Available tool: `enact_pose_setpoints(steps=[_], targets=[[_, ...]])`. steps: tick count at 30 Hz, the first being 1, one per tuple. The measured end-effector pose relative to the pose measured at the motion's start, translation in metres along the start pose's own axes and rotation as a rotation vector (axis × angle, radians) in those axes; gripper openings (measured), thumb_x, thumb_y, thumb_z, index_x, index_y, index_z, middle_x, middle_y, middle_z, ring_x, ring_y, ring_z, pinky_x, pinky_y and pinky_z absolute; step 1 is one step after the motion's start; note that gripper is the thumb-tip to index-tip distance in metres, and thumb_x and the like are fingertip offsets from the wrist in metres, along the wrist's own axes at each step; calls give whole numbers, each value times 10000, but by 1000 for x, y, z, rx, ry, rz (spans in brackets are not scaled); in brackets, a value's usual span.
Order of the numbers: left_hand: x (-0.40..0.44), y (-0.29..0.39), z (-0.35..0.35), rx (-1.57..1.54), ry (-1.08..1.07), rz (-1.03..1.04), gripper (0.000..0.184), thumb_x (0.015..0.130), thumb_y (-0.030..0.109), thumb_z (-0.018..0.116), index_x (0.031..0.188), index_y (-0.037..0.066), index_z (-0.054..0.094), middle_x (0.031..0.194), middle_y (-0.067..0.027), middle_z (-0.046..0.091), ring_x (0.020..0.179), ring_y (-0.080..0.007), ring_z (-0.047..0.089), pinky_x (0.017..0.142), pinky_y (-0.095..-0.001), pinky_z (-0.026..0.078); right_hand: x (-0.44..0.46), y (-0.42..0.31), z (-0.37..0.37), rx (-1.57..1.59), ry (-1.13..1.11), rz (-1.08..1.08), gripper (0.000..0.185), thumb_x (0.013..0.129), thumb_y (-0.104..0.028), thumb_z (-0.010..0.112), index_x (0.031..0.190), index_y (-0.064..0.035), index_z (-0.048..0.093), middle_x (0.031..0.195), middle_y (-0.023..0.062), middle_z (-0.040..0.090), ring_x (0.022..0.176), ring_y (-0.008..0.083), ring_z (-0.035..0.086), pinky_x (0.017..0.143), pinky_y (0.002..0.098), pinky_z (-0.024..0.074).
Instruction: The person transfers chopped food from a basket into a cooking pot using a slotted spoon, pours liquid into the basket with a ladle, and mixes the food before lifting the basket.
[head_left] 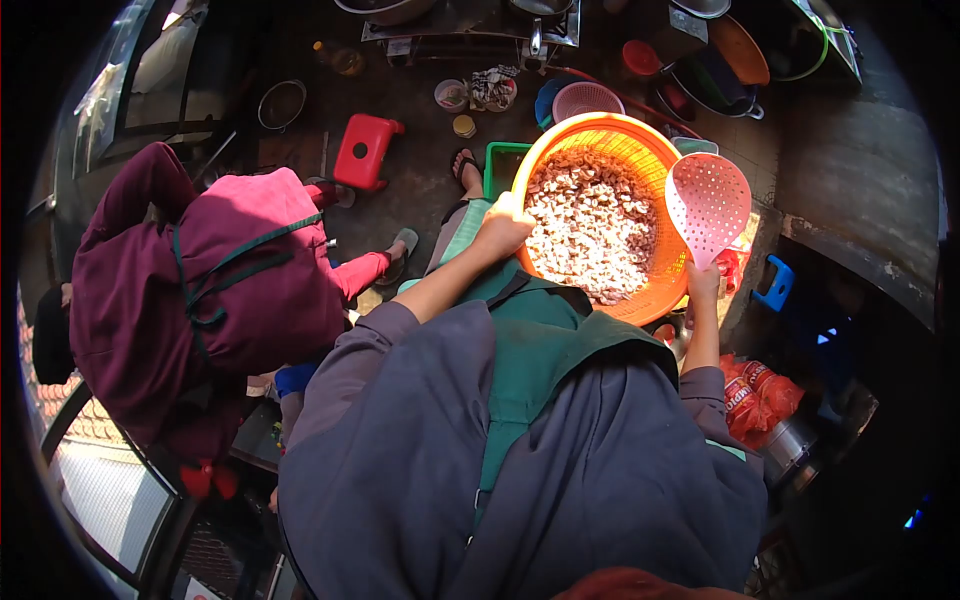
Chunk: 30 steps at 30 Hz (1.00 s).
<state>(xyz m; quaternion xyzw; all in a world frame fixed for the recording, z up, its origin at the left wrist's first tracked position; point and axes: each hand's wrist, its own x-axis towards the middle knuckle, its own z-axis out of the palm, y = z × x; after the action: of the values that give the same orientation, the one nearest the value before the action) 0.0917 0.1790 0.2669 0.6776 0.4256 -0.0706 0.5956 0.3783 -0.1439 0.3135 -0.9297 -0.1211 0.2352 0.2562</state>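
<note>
A large orange plastic basket [672, 262] is tilted up in front of my body. Inside lies a heap of small pale and brownish pieces [590, 225] whose kind I cannot make out. My left hand [503, 231] is closed on the basket's left rim. In my right hand [703, 284] is the handle of a pink perforated skimmer [708, 200], its round head raised beside the basket's right rim, over or against it. The lower fingers of my right hand are partly hidden.
A person in a maroon top [250, 270] bends at my left. Around stand a red stool [368, 152], a green crate [503, 165], a pink colander [587, 100], a blue stool [775, 283], red printed bags [760, 395] and a metal pot [790, 445]. A stove [470, 30] is ahead.
</note>
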Motion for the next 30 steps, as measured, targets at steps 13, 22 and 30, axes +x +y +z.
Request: enact_pose_setpoints(steps=[13,22,30], targets=[[-8,29,-9,-72,-72,-20,382,730,250,597,941,-68,564,853,-250,628,806,-336,637,705,-396,504,0,13,2,-122,-23,63,286,760,-123,632,1014,2,598,899,106,668,843,219,640,752,344,486],[-36,79,-19,-152,-110,12,540,737,304,666,1017,-115,473,973,-311,606,911,-382,632,782,-409,500,-3,-18,-5,-169,-107,82,337,755,-84,597,1083,-11,579,968,115,663,891,221,640,786,336,485],[-37,53,-4,-159,-53,-11,310,723,183,603,870,-90,617,754,-194,647,719,-259,648,659,-366,506,4,-8,-8,-106,-124,-48,368,768,-78,588,1131,-19,558,986,141,658,933,261,640,799,342,483]])
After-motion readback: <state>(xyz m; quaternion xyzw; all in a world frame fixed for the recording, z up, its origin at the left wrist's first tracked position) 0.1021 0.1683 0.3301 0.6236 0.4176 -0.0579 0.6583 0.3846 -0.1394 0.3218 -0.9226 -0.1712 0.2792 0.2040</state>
